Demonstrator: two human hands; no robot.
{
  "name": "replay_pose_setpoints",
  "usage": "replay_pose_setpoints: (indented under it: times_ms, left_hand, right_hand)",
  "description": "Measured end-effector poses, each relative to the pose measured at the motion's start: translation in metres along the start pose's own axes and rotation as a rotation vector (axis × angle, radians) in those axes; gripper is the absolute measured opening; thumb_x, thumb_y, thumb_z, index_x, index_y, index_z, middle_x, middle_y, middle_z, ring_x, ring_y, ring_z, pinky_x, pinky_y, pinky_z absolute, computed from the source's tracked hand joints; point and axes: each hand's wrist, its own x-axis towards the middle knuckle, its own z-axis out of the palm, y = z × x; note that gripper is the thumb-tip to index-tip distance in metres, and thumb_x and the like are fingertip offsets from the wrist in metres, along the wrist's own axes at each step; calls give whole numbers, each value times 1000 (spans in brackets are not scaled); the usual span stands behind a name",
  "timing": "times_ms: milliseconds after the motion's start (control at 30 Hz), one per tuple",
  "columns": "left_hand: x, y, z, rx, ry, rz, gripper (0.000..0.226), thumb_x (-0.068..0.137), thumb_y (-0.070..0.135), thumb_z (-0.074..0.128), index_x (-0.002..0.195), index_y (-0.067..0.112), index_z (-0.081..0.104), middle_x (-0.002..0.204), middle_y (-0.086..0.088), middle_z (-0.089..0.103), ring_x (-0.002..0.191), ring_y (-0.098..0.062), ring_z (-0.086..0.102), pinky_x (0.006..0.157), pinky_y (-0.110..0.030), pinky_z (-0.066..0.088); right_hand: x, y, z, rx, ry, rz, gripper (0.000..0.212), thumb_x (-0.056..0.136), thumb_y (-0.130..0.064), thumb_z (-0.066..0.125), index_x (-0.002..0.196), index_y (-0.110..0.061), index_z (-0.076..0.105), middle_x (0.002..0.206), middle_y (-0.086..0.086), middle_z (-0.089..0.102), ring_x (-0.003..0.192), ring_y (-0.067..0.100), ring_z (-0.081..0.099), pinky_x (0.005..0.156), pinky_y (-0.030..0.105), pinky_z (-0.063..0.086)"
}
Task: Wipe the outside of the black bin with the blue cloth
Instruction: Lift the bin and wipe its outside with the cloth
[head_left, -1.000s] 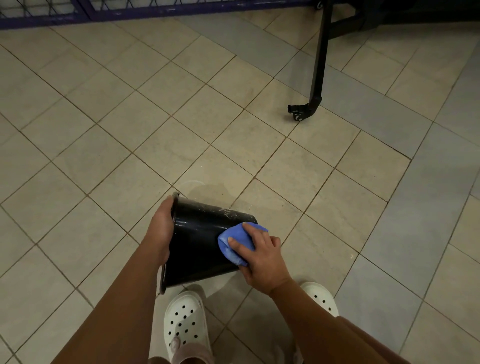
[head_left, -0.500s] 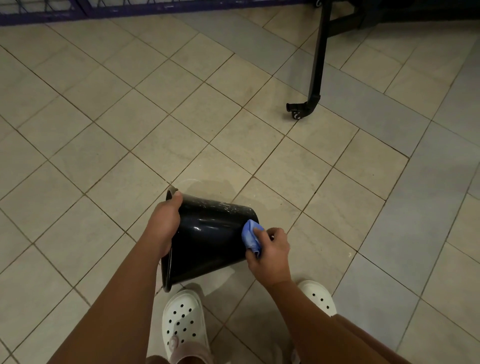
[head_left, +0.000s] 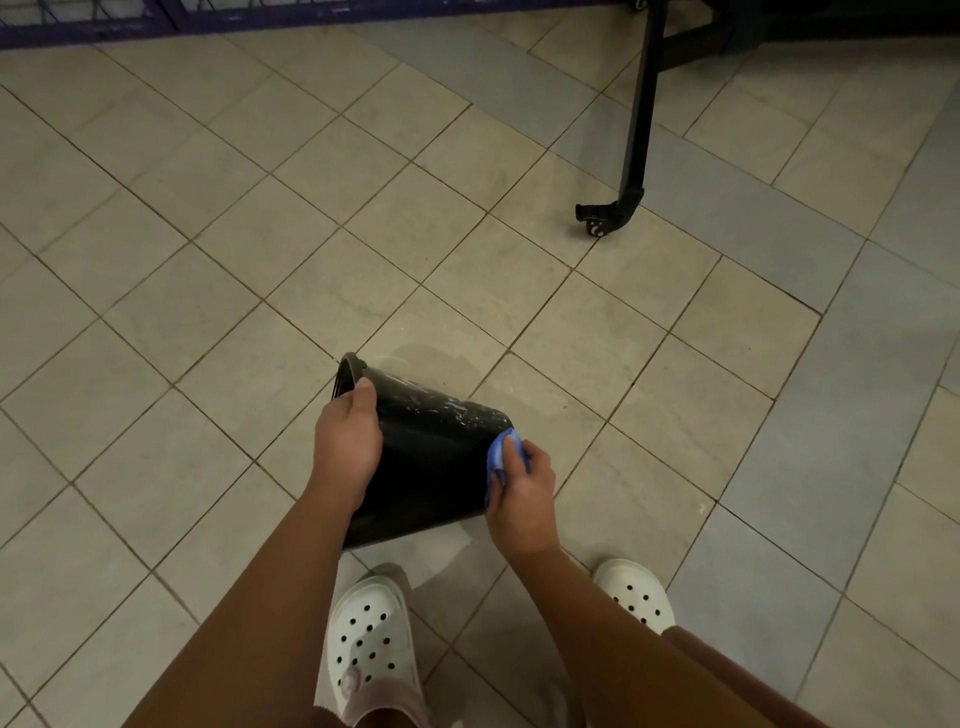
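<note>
While left hand (head_left: 345, 441) grips tilted black bin (head_left: 431, 467) near rim, low in frame at 6 o'clock, right hand (head_left: 522, 493) pinches bunched blue cloth (head_left: 498, 452) against bin's base, at its 3 o'clock; white clogs (head_left: 371, 639) beneath.

indoor space: tiled floor (head_left: 218, 270), wheeled frame (head_left: 637, 130), purple grille (head_left: 78, 32)

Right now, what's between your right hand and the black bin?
The blue cloth, held by the right hand against the black bin near its base; head view.
</note>
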Motion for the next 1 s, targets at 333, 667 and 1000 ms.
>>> replay_pose_setpoints:
  times_ms: [333, 667, 1000]
  left_hand:
    - [1, -5, -3, 96, -9, 78, 41, 102, 39, 33, 91, 10, 61, 87, -15, 63, 71, -16, 55, 65, -27, 42]
    - [3, -3, -1, 173, 8, 142, 40, 103, 36, 32, 94, 10, 60, 88, -8, 62, 77, -14, 55, 70, -31, 41]
    - [2, -2, 0, 203, 24, 192, 43, 104, 35, 32, 94, 5, 62, 81, -3, 61, 75, -9, 54, 69, -30, 39]
  right_hand:
    - [9, -11, -1, -123, -53, -109, 70, 84, -3, 60, 145, -17, 28, 148, 13, 28, 134, 27, 29, 111, 32, 29]
    - [-11, -24, 12, -151, 4, -108, 74, 80, -2, 65, 144, -10, 29, 146, 16, 35, 132, 30, 36, 109, 38, 35]
    - [-7, -22, 4, -143, -59, 33, 69, 87, -3, 55, 147, -9, 21, 150, 11, 28, 135, 25, 29, 112, 29, 24]
